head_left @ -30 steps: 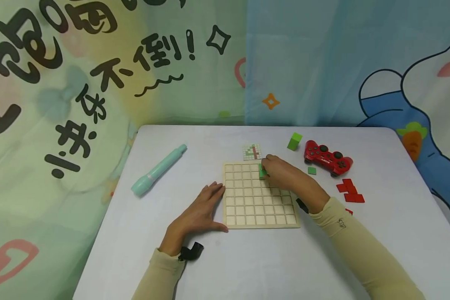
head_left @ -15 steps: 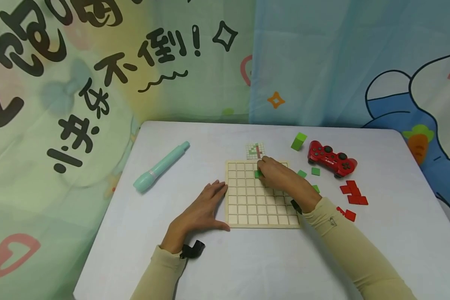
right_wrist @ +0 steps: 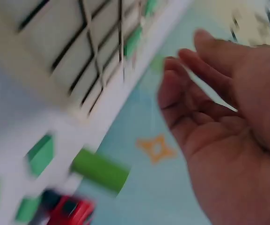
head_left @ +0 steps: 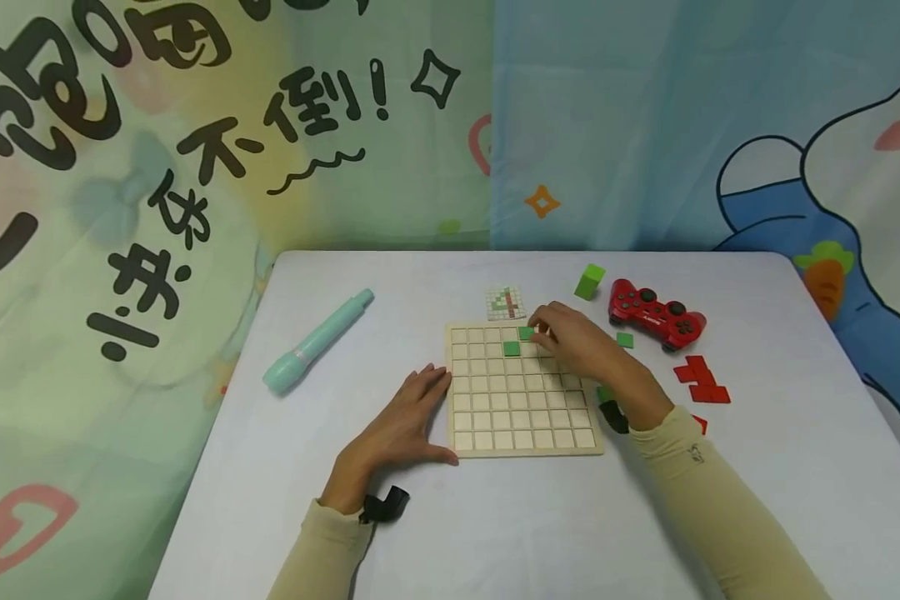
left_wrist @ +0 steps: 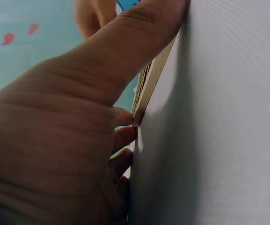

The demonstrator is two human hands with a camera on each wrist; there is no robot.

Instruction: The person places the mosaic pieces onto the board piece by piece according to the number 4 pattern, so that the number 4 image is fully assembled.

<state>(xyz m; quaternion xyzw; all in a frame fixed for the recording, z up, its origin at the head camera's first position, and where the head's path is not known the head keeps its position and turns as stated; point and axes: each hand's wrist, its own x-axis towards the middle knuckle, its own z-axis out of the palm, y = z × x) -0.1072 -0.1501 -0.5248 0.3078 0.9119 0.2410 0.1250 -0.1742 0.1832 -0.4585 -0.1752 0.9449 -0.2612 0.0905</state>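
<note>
Wooden grid board (head_left: 523, 390) lies flat on the white counter (head_left: 495, 517), straight ahead of the person. Two green square tiles sit in its cells: one green tile (head_left: 512, 348) in the second row, and a second green tile (head_left: 526, 333) in the top row, one cell over to the right, touching the first only at a corner.

The right hand (head_left: 570, 343) reaches over the upper right part of the board, its fingertips (head_left: 537, 321) right at the top-row tile. Whether they pinch that tile or merely touch it cannot be told from the head view; the right wrist view is blurred and shows the fingers (right_wrist: 186, 70) gently bent with the palm bare.

The left hand (head_left: 399, 425) lies flat on the counter against the board's left edge, fingers straight, with the thumb (left_wrist: 139, 37) along the lower left corner, bracing the board rather than gripping it.

Behind the board lies a small pattern card (head_left: 506, 303) with a green and red figure. To the right are a green block (head_left: 589, 282), a red game controller (head_left: 654, 314), a loose green tile (head_left: 625, 340) and a cluster of red tiles (head_left: 701, 382). A mint-green pen (head_left: 317, 341) lies to the left, well apart from the board.
</note>
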